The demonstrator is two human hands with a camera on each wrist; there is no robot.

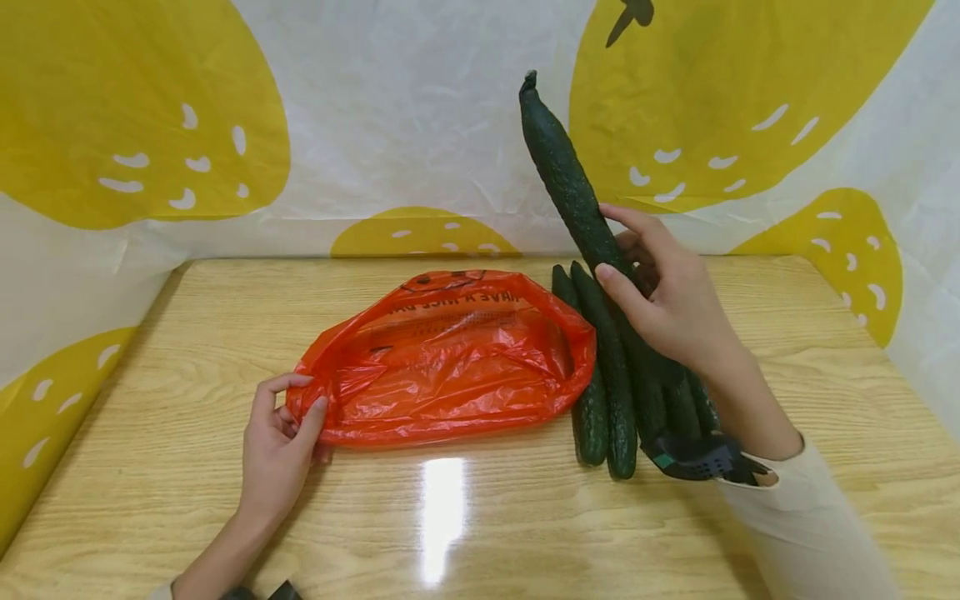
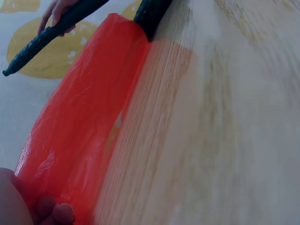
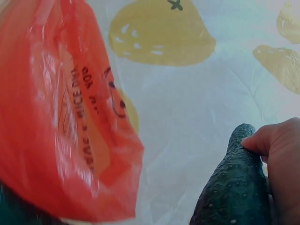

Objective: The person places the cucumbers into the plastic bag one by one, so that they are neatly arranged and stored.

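Note:
A red plastic bag (image 1: 450, 367) with printed lettering lies on the table, its mouth spread wide. At its left end my left hand (image 1: 277, 442) pinches the rim between thumb and fingers; the left wrist view shows the same red bag (image 2: 89, 103) stretching away from the fingers. My right hand (image 1: 675, 292) grips a long dark green cucumber (image 1: 558, 158), raised and tilted with its stem end up and to the left. Beneath that hand several more cucumbers (image 1: 611, 375) lie side by side against the bag's right end, partly hidden by the right hand and wrist.
The wooden table (image 1: 187, 333) ends at the back against a white cloth (image 1: 420, 125) with yellow fruit prints, which also rises at both sides. A dark wrist strap (image 1: 697, 458) sits by the right sleeve, over the lower ends of the cucumbers.

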